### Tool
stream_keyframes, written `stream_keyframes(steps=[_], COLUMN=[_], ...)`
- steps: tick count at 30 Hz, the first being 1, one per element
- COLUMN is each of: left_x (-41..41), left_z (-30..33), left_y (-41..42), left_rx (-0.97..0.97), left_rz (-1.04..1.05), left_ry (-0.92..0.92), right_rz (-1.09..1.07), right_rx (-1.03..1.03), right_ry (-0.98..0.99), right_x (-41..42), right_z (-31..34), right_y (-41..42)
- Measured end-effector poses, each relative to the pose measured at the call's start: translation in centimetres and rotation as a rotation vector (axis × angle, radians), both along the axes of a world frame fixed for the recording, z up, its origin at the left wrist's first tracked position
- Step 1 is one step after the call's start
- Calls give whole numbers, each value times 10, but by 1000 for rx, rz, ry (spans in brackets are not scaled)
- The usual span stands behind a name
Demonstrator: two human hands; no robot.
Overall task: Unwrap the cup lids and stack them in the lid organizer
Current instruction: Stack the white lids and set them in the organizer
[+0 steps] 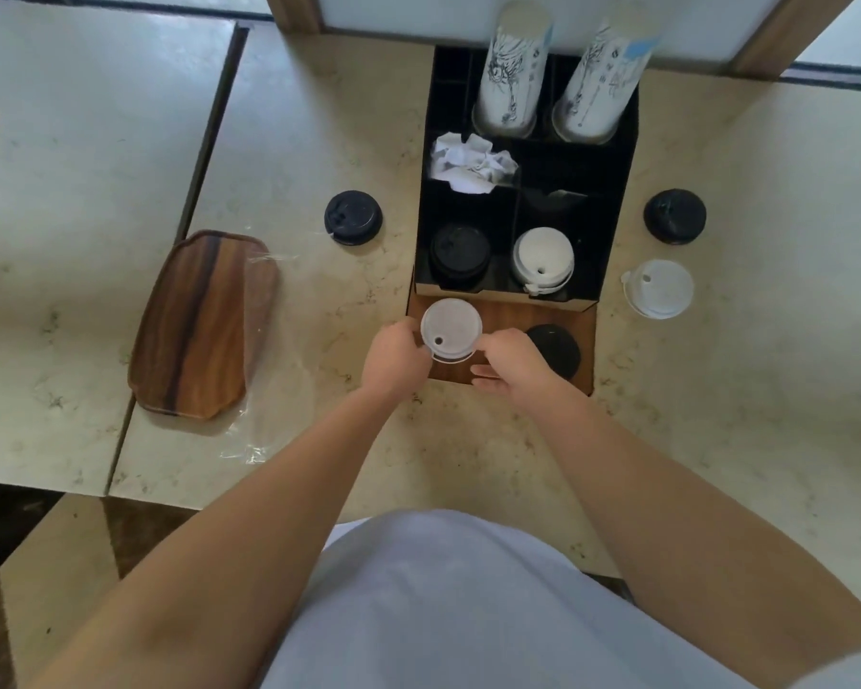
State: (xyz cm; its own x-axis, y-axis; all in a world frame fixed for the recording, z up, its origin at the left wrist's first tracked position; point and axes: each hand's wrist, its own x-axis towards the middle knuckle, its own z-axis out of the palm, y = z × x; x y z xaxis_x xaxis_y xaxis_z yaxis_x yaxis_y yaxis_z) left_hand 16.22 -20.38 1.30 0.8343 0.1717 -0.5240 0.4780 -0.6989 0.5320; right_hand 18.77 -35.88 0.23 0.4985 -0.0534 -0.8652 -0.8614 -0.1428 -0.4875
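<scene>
A stack of white cup lids (451, 329) is held between both hands just in front of the black lid organizer (617, 201). My left hand (396, 363) grips its left edge and my right hand (510, 363) pinches its right edge. Inside the organizer a black lid stack (459, 255) fills the front left compartment and a white lid stack (543, 258) the front right one. A black lid stack (555, 350) lies on the wooden shelf beside my right hand. Whether wrap still covers the held stack is unclear.
Loose stacks lie on the marble counter: black lids (353, 217) to the left, black lids (674, 216) and white lids (659, 289) to the right. Crumpled paper (471, 164) and two paper cup stacks (513, 72) sit in the organizer. A wooden tray (202, 323) with clear plastic wrap lies left.
</scene>
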Motion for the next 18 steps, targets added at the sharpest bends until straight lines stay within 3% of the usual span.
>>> stream_keyframes(steps=[6, 11, 18], left_x=[20, 32, 35], left_z=[-18, -17, -16], left_y=[-16, -16, -16], left_rx=[69, -167, -268], left_rz=[84, 342, 479], left_ry=[1, 70, 208], right_rz=[43, 36, -5], right_rx=[-79, -128, -128], right_ry=[-21, -36, -54], right_x=[13, 19, 9], right_z=[-7, -17, -27], right_y=[6, 14, 11])
